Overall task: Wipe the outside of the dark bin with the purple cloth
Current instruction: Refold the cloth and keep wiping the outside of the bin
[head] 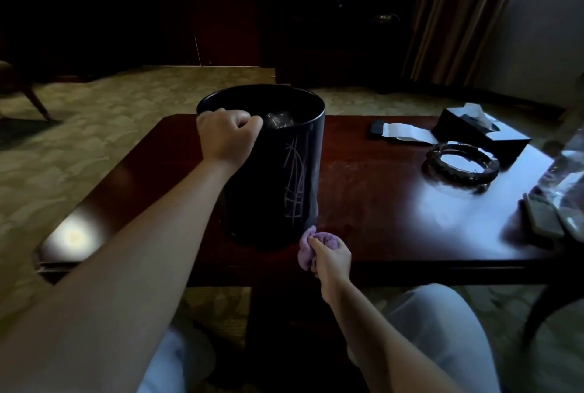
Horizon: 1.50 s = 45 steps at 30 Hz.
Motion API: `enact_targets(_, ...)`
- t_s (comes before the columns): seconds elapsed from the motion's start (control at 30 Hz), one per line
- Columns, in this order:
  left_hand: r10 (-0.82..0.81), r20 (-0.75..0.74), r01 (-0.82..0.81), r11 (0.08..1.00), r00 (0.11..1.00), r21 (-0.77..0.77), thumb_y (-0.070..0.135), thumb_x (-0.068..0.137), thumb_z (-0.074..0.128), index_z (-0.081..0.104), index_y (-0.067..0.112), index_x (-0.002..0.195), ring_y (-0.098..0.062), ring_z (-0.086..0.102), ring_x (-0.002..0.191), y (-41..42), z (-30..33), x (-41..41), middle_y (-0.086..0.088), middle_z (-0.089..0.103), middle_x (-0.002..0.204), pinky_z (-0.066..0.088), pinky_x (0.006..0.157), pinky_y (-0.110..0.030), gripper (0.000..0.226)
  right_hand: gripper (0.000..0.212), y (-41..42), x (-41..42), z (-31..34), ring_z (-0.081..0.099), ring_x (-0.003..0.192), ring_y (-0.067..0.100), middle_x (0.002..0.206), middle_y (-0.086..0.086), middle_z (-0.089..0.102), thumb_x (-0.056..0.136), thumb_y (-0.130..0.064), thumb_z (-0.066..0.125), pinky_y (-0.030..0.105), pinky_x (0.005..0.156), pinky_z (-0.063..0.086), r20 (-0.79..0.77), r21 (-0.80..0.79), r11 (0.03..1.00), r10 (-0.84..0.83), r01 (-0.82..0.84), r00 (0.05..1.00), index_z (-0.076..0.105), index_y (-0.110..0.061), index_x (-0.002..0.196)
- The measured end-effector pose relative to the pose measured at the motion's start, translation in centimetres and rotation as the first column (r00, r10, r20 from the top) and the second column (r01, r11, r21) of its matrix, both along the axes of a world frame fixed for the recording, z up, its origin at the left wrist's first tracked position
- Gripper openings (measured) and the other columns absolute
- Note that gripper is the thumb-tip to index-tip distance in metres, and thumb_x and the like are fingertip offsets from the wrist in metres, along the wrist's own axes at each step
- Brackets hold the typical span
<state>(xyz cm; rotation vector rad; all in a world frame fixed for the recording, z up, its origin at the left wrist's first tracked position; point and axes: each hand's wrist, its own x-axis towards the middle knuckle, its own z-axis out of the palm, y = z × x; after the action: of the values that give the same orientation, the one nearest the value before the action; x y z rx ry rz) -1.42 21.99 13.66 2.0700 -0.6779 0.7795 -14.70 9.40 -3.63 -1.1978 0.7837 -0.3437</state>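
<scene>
the table (379,203) is a dark glossy red-brown slab, and the bin (278,177) stands upright on its near left part, a dark cylinder with pale scratch-like lines down the side facing the camera and something crumpled and shiny inside. well to the right lie a glass ashtray (461,168), a black tissue box (474,133) and a flat dark-and-white item (398,132) behind them; none of these crowd the bin.

the left hand (226,136) sits at the bin's near left rim, its fingers curled over the edge and clamped on it, so the bin is steadied from above. the right hand (331,258) is low at the table's near edge, just beside the bin's base on its right; its fingers are closed round the cloth (311,245), a bunched purple wad that pokes out toward the bin. whether the cloth touches the wall at the very bottom i cannot tell.

the step looks like a stroke at or near the foot of the wall. to do it well, i'd keep the rim grip firm so the bin neither slides nor tips, press the wad flat to the curve rather than dabbing with a corner, and work in overlapping vertical passes, turning the bin by the rim to bring the far side round. the lined patch probably wants extra pressure.
</scene>
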Motion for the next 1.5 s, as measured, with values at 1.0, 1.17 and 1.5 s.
enact_targets(1.0, 0.166, 0.263, -0.165, 0.986, 0.951, -0.025, 0.047, 0.087, 0.045, 0.034, 0.019, 0.043, -0.015, 0.035, 0.046, 0.0, -2.3, 0.9, 0.009, 0.026, 0.04, 0.033, 0.071, -0.03, 0.053, 0.008, 4.5, 2.7, 0.0, 0.07, 0.066, 0.02, 0.068, -0.003, 0.071, 0.074, -0.028, 0.055, 0.043, 0.071, 0.06, -0.139, -0.066, 0.99, -0.133, 0.125, 0.981, 0.062, -0.032, 0.075)
enact_targets(1.17, 0.182, 0.259, -0.168, 0.983, 0.949, -0.074, 0.048, 0.084, 0.047, 0.035, 0.018, 0.041, -0.015, 0.039, 0.048, -0.4, -2.5, 1.0, 0.008, 0.029, 0.039, 0.032, 0.073, -0.03, 0.054, 0.007, 4.9, 2.2, 0.9, 0.068, 0.07, 0.016, 0.074, -0.007, 0.069, 0.082, -0.034, 0.052, 0.039, 0.074, 0.058, -0.185, -0.209, 0.974, -0.123, 0.083, 0.975, 0.058, -0.034, 0.081)
enact_targets(1.5, 0.182, 0.282, -0.165, 0.983, 0.942, -0.085, 0.047, 0.084, 0.048, 0.036, 0.017, 0.042, -0.015, 0.039, 0.049, -0.4, -2.7, 1.1, 0.007, 0.031, 0.04, 0.031, 0.072, -0.031, 0.053, 0.006, 5.9, 2.1, 0.3, 0.066, 0.071, 0.014, 0.075, -0.007, 0.068, 0.081, -0.036, 0.053, 0.037, 0.07, 0.056, -0.209, -0.224, 0.974, -0.011, -0.037, 0.978, 0.058, -0.032, 0.083)
